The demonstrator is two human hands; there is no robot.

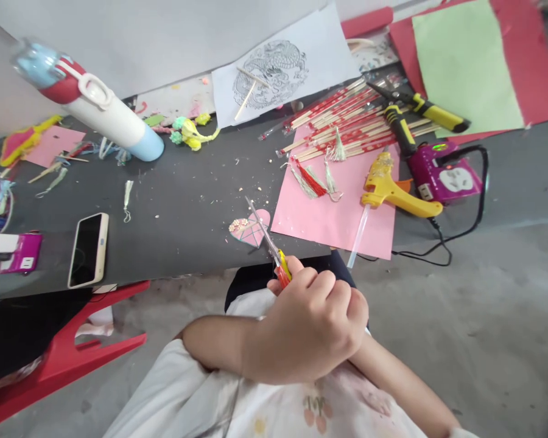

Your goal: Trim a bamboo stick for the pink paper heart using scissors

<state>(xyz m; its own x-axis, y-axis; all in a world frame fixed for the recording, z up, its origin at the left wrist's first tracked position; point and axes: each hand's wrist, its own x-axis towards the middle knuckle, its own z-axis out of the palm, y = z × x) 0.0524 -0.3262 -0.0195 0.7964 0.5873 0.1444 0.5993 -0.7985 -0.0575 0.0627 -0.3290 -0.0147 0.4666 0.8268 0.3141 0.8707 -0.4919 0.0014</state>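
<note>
A pair of scissors (pixel 274 249) with red and yellow handles points up and to the left, the blades lying over a heart-shaped pink piece (pixel 250 228). Lines cross that heart, and small pale bits cover its upper left part. Fingers of my right hand (pixel 274 286) close around the scissor handles; most of this hand is behind my left. Crossing in front of it, my left hand (pixel 310 322) is closed with its knuckles upward. What lies under the left fingers is hidden. Pale crumbs (pixel 259 190) are scattered beside the blades.
Right of the heart, pink paper (pixel 331 213) bears tassels (pixel 310 179), wooden sticks (pixel 342 121) and a yellow glue gun (pixel 383 188). Pliers (pixel 404 121) and a purple corded device (pixel 442 173) lie farther right. A bottle (pixel 105 109), phone (pixel 89 249) and red chair (pixel 68 347) are leftward.
</note>
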